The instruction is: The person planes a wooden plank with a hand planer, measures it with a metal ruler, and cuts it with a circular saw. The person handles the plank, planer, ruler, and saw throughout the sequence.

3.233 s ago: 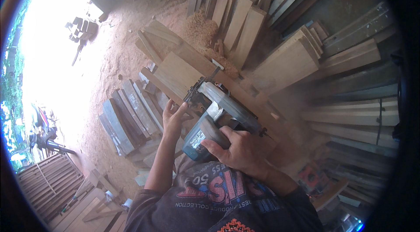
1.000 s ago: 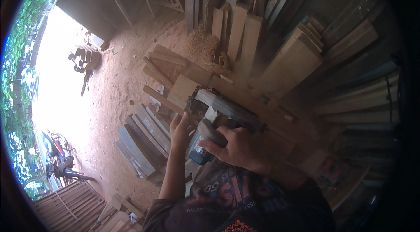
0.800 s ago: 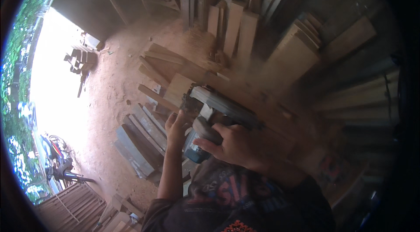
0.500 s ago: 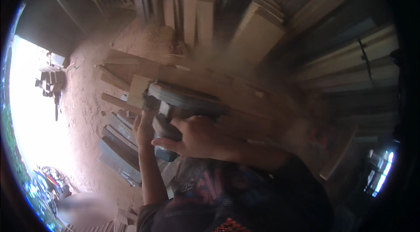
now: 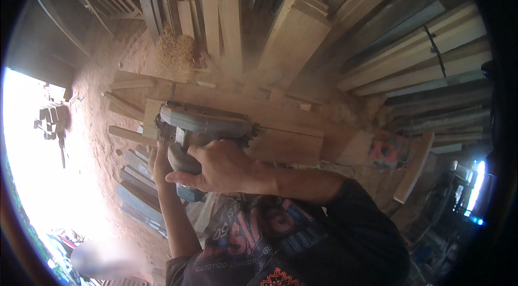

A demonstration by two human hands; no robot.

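A dark grey hand-held power tool (image 5: 208,120) with a long housing, a rear grip and a blocky lower end lies over a long wooden plank (image 5: 294,143). My right hand (image 5: 218,164) is wrapped round the grip, its thumb stretched to the left. My left hand (image 5: 160,161) is closed at the tool's left end; its fingertips are partly hidden there. Just beyond that end shows a pale board (image 5: 151,115). From the tool's right end a thin dark line runs along the plank. The tool's working part is out of sight underneath.
Upright planks (image 5: 231,32) and thick boards (image 5: 297,32) lean at the back, beside a pile of shavings (image 5: 174,54). Long timbers (image 5: 415,65) are stacked at the right. A red and black object (image 5: 389,148) sits near the plank's right end. Grey offcuts (image 5: 140,200) lie on the left.
The whole view has shifted, so the tool, hands and planks appear further left. Both hands stay on the tool. The hazy air looks clearer, and the shavings and dark line show more sharply.
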